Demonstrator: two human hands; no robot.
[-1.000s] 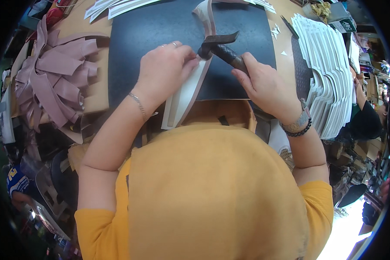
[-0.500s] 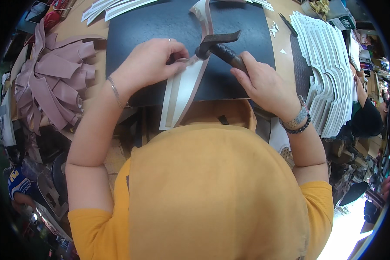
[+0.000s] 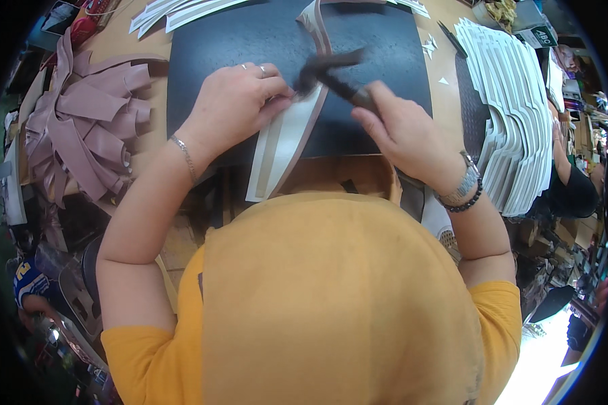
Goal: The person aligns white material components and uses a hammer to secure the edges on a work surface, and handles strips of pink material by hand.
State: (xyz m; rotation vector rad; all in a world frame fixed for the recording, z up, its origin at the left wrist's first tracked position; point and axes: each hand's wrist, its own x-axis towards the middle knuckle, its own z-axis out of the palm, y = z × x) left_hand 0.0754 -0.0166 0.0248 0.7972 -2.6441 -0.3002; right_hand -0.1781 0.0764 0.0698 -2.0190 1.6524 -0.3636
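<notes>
My right hand (image 3: 409,131) is closed round the handle of a hammer (image 3: 350,91), whose dark head is blurred by motion over a long strip. The strip (image 3: 285,138) has a white face with a beige band and a pinkish edge. It lies across a black work board (image 3: 230,40), its near end hanging past the board's front edge and its far end curling up and to the right. With thumb and fingers pinched, my left hand (image 3: 240,101) holds the strip's left edge, just left of the hammer head. The fingertips partly hide that edge.
A heap of dusty-pink strips (image 3: 81,121) lies on the left of the table. White shaped pieces (image 3: 513,121) are stacked at the right, with more white strips (image 3: 182,13) at the far left. Dark tweezers (image 3: 451,38) and white scraps (image 3: 429,46) lie beside the board.
The hammer head has shifted slightly left and up and is now blurred. My left hand's fingers have curled further over the strip's edge. The strip stays in about the same place.
</notes>
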